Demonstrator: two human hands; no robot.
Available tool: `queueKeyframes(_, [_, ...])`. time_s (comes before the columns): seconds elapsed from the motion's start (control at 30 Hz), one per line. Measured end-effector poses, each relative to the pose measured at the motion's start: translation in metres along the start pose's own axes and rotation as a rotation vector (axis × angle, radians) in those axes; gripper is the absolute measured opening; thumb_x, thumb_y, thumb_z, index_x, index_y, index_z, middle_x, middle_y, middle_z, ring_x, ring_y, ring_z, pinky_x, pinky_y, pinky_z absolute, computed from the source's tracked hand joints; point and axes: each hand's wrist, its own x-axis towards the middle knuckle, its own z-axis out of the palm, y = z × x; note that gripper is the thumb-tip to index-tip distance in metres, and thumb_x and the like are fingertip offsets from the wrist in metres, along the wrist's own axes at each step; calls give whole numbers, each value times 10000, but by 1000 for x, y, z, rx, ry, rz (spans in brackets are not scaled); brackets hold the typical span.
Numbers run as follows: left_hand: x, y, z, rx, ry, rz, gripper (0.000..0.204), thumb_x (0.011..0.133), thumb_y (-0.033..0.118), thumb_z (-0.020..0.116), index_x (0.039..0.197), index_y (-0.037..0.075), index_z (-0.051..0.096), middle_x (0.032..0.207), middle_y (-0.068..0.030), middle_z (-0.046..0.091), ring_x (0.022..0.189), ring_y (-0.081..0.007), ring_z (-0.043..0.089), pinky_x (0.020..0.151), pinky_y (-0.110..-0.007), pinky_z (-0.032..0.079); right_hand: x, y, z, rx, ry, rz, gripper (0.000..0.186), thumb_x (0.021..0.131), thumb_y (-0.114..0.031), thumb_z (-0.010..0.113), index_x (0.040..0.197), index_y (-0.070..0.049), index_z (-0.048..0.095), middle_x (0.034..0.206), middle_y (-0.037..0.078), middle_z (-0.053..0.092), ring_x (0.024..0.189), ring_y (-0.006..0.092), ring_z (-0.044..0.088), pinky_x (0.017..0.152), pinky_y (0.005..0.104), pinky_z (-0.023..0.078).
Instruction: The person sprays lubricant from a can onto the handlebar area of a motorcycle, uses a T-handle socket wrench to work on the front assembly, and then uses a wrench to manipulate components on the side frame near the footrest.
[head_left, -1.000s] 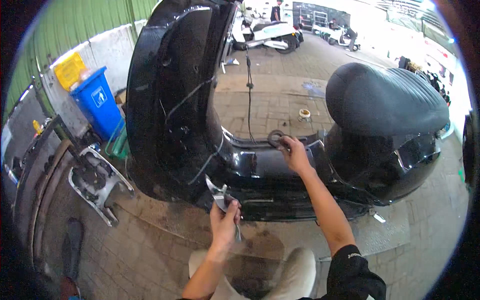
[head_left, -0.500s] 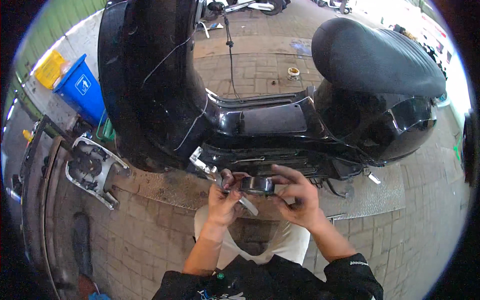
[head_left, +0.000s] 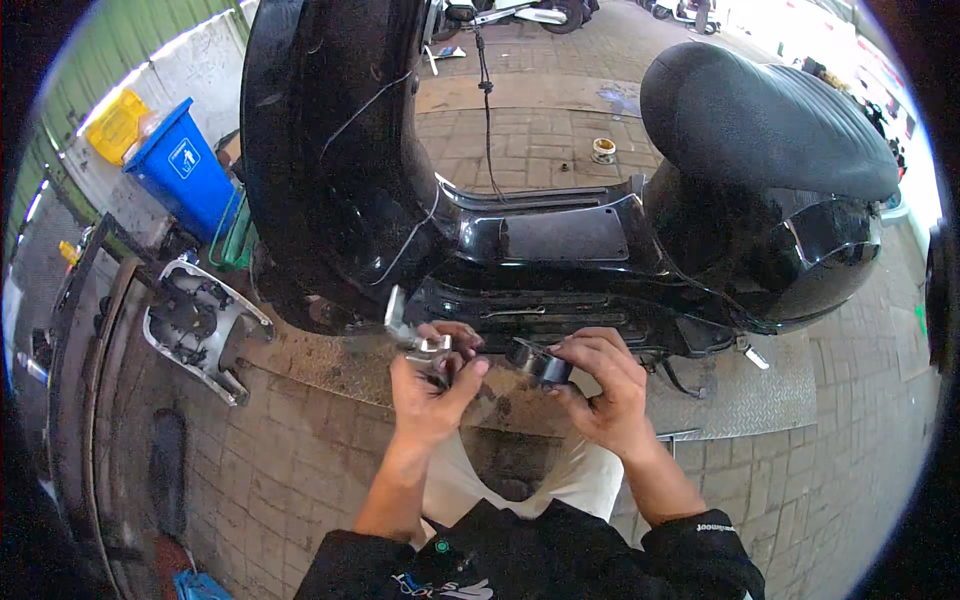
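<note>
My left hand (head_left: 430, 395) grips a silver metal part (head_left: 400, 323), its angled upper end sticking up past my fingers. My right hand (head_left: 606, 392) pinches a black roll of tape (head_left: 540, 366) just right of the metal part, with a small gap between the hands. Both hands are over my lap, in front of a black scooter body (head_left: 310, 170). Beyond them are the scooter's glossy floorboard (head_left: 565, 235), with grey wire and black cord nearby, and its black seat (head_left: 760, 120) at the right.
A blue bin (head_left: 180, 180), a yellow bin (head_left: 115, 120) and a silver-grey panel (head_left: 235, 340) are at left, beside a dark metal rack (head_left: 100, 300). A metal plate (head_left: 760, 400) lies under the scooter. A small tub (head_left: 603, 151) sits on the paving behind it.
My right hand has come down from the floorboard with the tape to beside my left hand, then drawn slightly right, opening a gap. The metal part stays in my left hand. The view has tilted downward.
</note>
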Motion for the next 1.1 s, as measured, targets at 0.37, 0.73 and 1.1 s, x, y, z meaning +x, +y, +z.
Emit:
queueKeyframes(0.37, [49, 46, 8, 526, -656, 53, 276, 647, 115, 660, 860, 25, 510, 642, -79, 554, 539, -159, 536, 514, -262, 412, 14, -3, -25, 84, -218, 63, 389, 596, 18, 563, 981, -10, 512, 852, 150, 546, 773, 307, 530, 681, 351, 444])
queueKeyframes(0.73, [57, 51, 15, 734, -850, 246, 269, 633, 106, 635, 823, 16, 468, 684, -114, 499, 645, -275, 523, 561, -332, 411, 13, 0, -29, 118, -310, 148, 318, 636, -8, 569, 950, 2, 523, 796, 169, 540, 732, 344, 532, 639, 377, 437])
queueKeyframes(1.1, [52, 34, 20, 631, -739, 86, 257, 641, 84, 602, 818, 6, 432, 576, -110, 435, 494, -232, 441, 479, -315, 366, 12, 6, -32, 218, -301, 172, 291, 672, -19, 560, 959, 17, 518, 818, 187, 553, 771, 352, 541, 663, 369, 444])
